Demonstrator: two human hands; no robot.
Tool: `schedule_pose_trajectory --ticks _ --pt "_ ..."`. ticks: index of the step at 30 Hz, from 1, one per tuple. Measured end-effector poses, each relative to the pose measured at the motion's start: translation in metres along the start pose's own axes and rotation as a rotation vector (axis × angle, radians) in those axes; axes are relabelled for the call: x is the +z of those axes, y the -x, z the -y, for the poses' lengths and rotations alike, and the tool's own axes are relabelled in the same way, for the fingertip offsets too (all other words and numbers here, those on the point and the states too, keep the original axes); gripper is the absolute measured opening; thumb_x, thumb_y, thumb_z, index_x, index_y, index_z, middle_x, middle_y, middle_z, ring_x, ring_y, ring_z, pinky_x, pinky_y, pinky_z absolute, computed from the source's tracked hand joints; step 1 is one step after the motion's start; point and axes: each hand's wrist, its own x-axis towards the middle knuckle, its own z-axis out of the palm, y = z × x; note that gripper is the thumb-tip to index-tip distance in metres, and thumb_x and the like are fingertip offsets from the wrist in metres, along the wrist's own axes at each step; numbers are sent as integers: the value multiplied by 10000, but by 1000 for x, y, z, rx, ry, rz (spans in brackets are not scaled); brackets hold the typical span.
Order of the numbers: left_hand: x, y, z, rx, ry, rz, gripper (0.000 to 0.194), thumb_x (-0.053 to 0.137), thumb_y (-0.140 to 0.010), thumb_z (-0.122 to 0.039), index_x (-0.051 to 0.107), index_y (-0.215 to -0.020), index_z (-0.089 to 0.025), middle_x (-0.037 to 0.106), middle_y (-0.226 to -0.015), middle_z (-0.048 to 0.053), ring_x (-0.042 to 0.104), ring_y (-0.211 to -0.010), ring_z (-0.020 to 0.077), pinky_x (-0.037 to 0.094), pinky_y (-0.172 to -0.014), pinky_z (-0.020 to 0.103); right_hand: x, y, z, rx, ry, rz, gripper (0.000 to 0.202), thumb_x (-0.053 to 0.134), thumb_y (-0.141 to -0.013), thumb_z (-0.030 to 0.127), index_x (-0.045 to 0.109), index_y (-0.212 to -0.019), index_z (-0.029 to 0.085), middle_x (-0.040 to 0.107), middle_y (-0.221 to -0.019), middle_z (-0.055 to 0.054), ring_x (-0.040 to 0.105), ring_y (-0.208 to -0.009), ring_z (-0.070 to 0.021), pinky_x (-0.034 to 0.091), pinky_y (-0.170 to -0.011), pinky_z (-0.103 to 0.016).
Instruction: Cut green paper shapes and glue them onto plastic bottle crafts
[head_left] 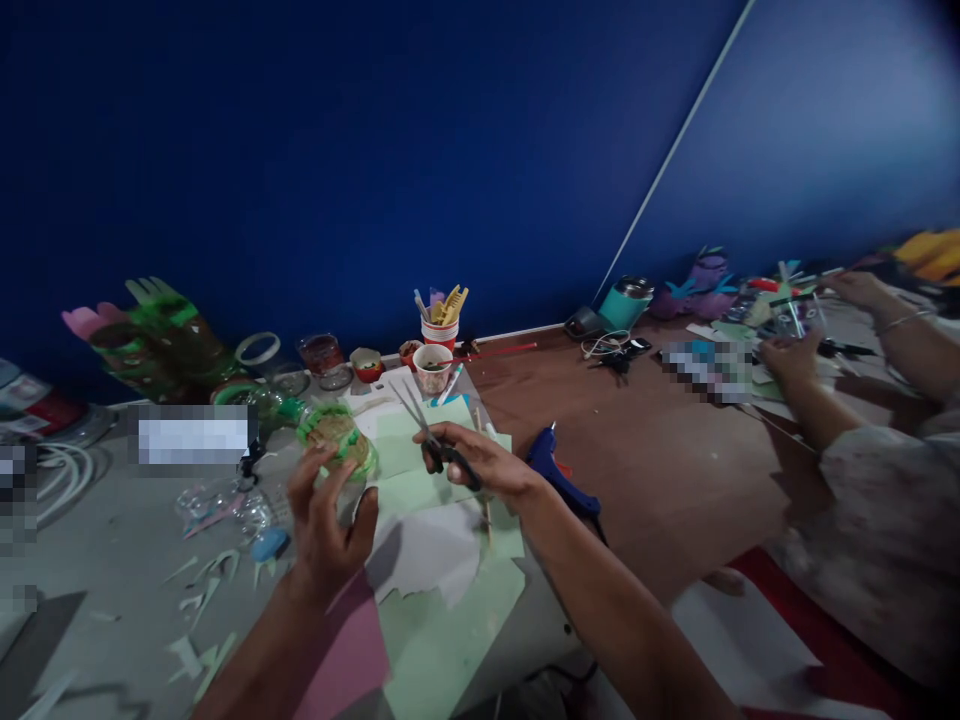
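In my right hand [480,462] is a pair of scissors [429,432] with dark handles, its blades parted and angled up to the left. Beneath the scissors lie pale green paper sheets [450,650] and a white sheet with a ragged edge [431,550]. My left hand [326,515] is open, thumb and fingers apart, with its fingertips close to a clear plastic bottle piece [337,430] painted green and brown. Whether they touch it I cannot tell. Pink paper [349,650] shows beside my left forearm.
A blue hot glue gun [559,475] rests right of the papers. Paper cups [433,368] stand by the wall. Paper scraps [199,600] litter the left side, near a blue lump [270,545]. At right, another person's hands [795,360] hold a clear piece.
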Motion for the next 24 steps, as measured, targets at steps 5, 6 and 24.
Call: schedule_pose_trajectory --ticks 5,6,24 --pt "2 -8 -9 56 -74 160 279 595 -797 -132 564 -1050 -247 572 -1111 108 460 -1183 309 341 -1021 592 0 -7 -10 89 -12 -53 588 761 -623 518 609 -1059 154 516 -779 4 445 -725 -109 335 -641 -227" --pt "0 -9 -13 65 -104 170 271 608 -789 -134 572 -1033 -247 579 -1106 109 459 -1176 313 315 -1028 611 -1 -8 -12 79 -7 -83 577 755 -630 514 609 -1057 155 520 -781 4 443 -721 -108 327 -634 -225" --pt "-78 -23 -57 -380 704 532 200 517 -866 -174 640 -1000 -257 685 -877 29 632 -851 161 523 -760 259 -3 -7 -19 -59 11 -120 626 694 -676 600 595 -1097 146 568 -803 -24 493 -751 -141 350 -694 -273"
